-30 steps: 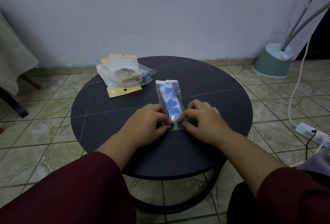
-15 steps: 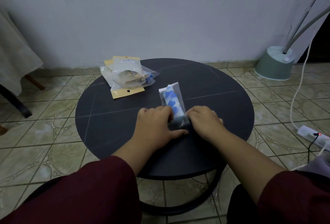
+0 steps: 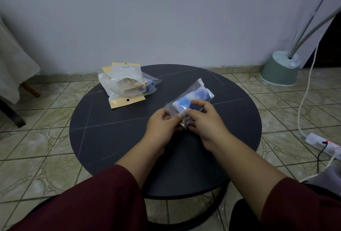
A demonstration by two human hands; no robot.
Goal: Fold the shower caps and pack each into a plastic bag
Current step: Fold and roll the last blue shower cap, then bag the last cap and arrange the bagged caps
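The step in hand looks like closing a packed bag. 1 clear bag (image 3: pixel 191 99) with a folded blue-and-white cap (image 3: pixel 193 100) inside is held up above the counter (image 3: pixel 110 138), tilted so its far end points up and to the right. The left hand (image 3: pixel 162 123) pinches the bag's near, open end between thumb and fingers. The right hand (image 3: pixel 204 118) grips the bag just beside it, thumb on top and fingers curled under, close to the end of the cap. The 2 hands nearly touch at that mouth.

The cap sits fully inside, so folding and inserting seem done for this one. What remains, I judge, is sealing the mouth: the flap needs to be pressed flat along its whole width, with the cap kept clear of the strip so nothing gets caught. After that the bag can go with the others.

Count: 2 hands, 1 bag in hand, 1 cap visible inside it. At the far left of the counter lies 1 pile of packets (image 3: pixel 127 85), clear bags with yellow header cards; at least 2 cards show, but the overlap hides the exact number. A bit of blue peeks from the right edge of that pile. No loose, unfolded cap is in view.
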